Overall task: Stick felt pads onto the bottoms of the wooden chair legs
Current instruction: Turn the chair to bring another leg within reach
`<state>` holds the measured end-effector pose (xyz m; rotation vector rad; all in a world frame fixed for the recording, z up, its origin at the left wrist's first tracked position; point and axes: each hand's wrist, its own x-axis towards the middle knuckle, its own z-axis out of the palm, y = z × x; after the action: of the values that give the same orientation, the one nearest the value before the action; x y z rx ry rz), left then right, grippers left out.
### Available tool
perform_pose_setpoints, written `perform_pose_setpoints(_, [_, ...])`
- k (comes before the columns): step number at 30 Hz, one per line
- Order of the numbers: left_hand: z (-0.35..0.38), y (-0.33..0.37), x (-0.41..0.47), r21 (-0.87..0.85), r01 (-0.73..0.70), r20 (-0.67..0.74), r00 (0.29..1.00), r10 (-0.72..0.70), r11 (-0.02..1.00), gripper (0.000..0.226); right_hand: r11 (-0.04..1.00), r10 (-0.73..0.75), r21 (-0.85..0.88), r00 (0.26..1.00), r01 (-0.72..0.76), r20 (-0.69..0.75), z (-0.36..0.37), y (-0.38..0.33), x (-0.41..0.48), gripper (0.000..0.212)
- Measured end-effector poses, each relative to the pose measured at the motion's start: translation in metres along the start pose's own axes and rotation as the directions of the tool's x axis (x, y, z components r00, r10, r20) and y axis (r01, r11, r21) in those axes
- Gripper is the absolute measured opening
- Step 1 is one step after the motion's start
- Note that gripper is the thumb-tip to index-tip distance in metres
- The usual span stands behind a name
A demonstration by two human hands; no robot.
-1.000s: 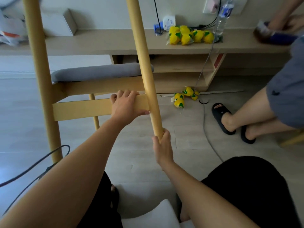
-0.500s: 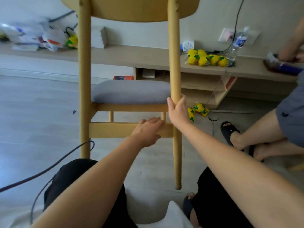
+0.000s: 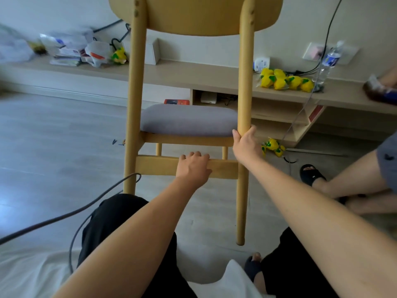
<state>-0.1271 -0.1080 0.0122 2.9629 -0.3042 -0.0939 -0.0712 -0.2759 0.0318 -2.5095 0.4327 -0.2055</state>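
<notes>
A wooden chair (image 3: 133, 100) with a grey seat cushion (image 3: 189, 120) stands upright in front of me, its back facing me. My left hand (image 3: 193, 166) grips the lower back crossbar (image 3: 156, 165) from above. My right hand (image 3: 247, 145) grips the right rear leg (image 3: 241, 201) at seat height. That leg's tip (image 3: 240, 241) hangs near my knees, above the floor. The left rear leg's bottom is hidden behind my thigh. No felt pad is visible.
A dark cable (image 3: 86, 207) crosses the floor at left. Another person's legs and black sandals (image 3: 311, 175) are at right. A low shelf (image 3: 193, 74) behind holds yellow toys (image 3: 283, 81), a water bottle (image 3: 327, 63) and clutter. More yellow toys (image 3: 272, 146) lie on the floor.
The chair has swung from tilted back to upright. My right hand moved from the leg's tip up to seat height. My left hand stayed on the crossbar.
</notes>
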Motion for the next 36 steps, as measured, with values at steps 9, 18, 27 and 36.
perform_pose_setpoints(9, [0.001,-0.035,0.053,-0.035,-0.084,-0.082,0.993,0.081,0.996,0.077,0.997,0.034,0.074,0.989,-0.023,-0.147,0.018,-0.033,0.063,0.072])
perform_pose_setpoints(18, [-0.001,-0.046,0.132,-0.01,-0.086,-0.254,0.964,0.081,0.996,0.07,0.995,-0.101,-0.017,0.962,0.1,-0.253,0.036,-0.048,0.147,0.065])
perform_pose_setpoints(27, [-0.013,-0.053,0.176,-0.022,-0.087,-0.211,0.974,0.08,0.996,0.074,0.99,-0.137,-0.059,0.95,0.126,-0.281,0.039,-0.062,0.181,0.06])
perform_pose_setpoints(36, [-0.007,-0.049,0.128,-0.025,-0.085,-0.128,0.988,0.081,0.996,0.083,0.986,-0.163,-0.094,0.927,0.14,-0.336,0.033,-0.042,0.129,0.063])
